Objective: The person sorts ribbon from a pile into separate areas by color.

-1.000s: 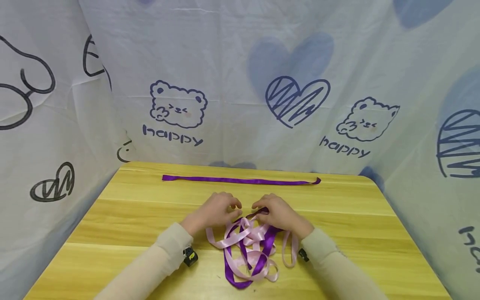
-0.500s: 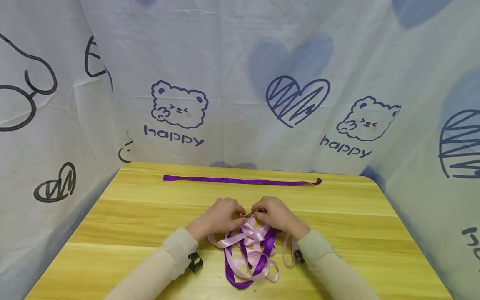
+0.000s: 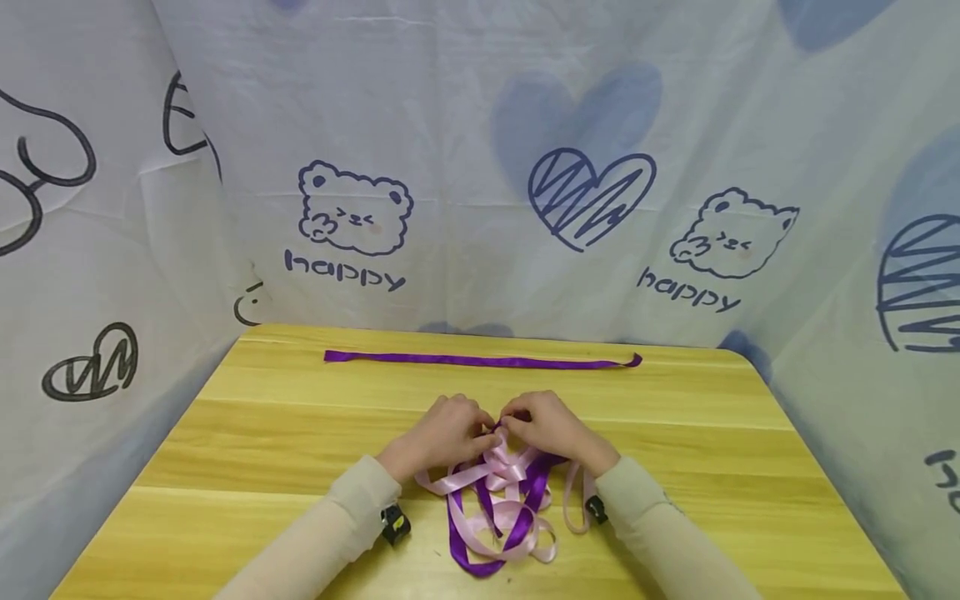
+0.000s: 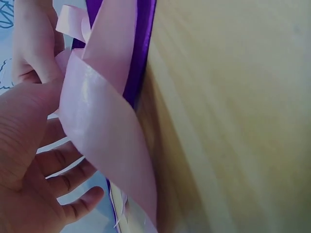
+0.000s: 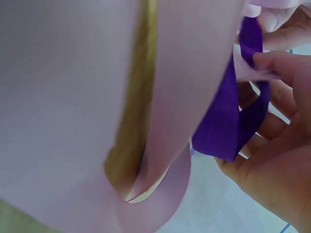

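A tangle of pink ribbon [image 3: 465, 479] and purple ribbon [image 3: 536, 483] lies on the wooden table in front of the person. At its far side the left hand [image 3: 450, 433] pinches the purple ribbon between thumb and forefinger, its other fingers spread loosely in the left wrist view. Right beside it, the right hand [image 3: 551, 425] pinches the purple ribbon too. In the right wrist view a purple loop [image 5: 231, 116] hangs against the right hand's fingers, by a thin pink strand. Wide pink ribbon [image 4: 107, 131] partly covers the left fingertips in the left wrist view.
A separate purple ribbon [image 3: 480, 361] lies stretched out along the back of the table [image 3: 262, 433], its right end curled. White printed cloth [image 3: 465, 167] hangs behind the table and at both sides. A small black device [image 3: 395, 523] sits at the left wrist.
The left hand has moved slightly right and its fingers have come together on the purple ribbon next to the right hand. The right hand has barely shifted, and the tangle's near part stays put.
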